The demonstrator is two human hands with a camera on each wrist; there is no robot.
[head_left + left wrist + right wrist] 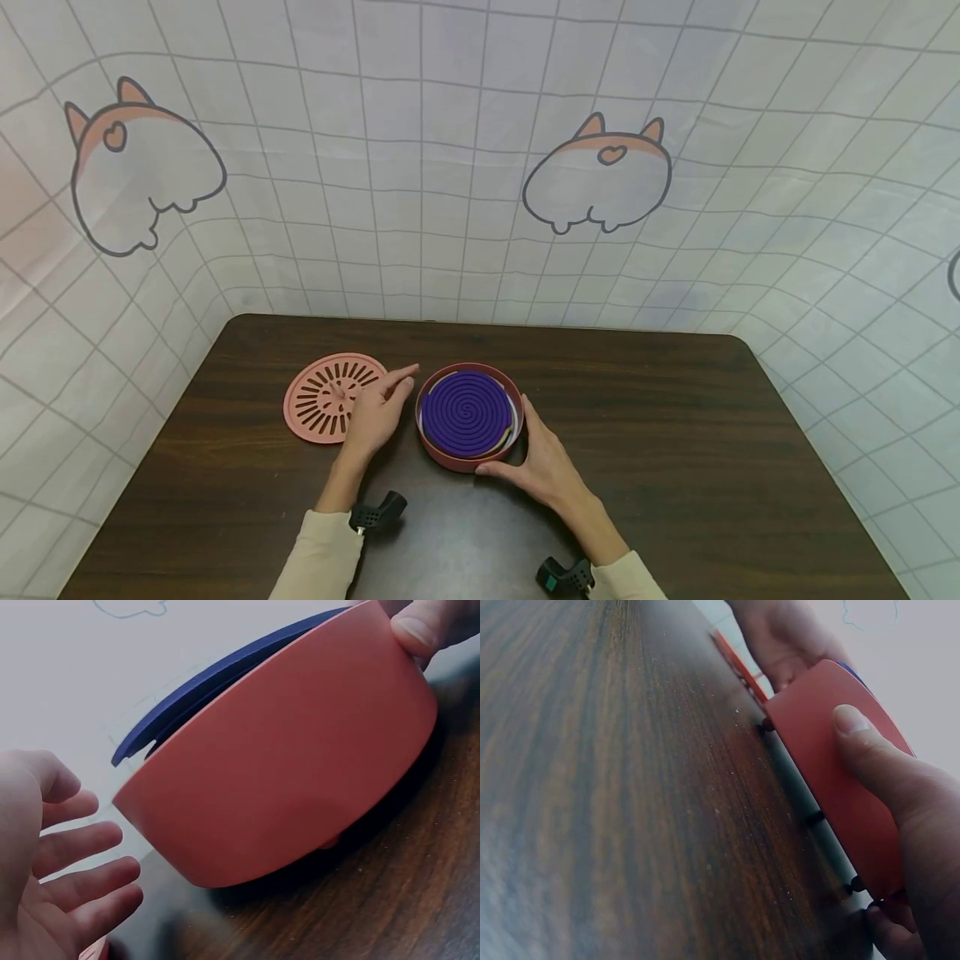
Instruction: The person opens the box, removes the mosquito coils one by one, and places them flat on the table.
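A round red box [457, 463] stands on the table with a purple spiral mosquito coil [467, 414] lying in its mouth. In the left wrist view the coil's edge [214, 669] rises above the rim, slightly aslant. My right hand [551, 468] grips the box from the right, its thumb [866, 746] against the near wall and the other fingers round the far side. Just left of the box is my left hand [375, 417], fingers apart and holding nothing. It partly covers a pink slotted lid [306, 408] in the head view.
The dark wooden table [660, 417] runs back to a white gridded curtain [450, 208] with cartoon prints. Small dark feet [857, 883] show under the box in the right wrist view. Each wrist wears a black camera mount [381, 510].
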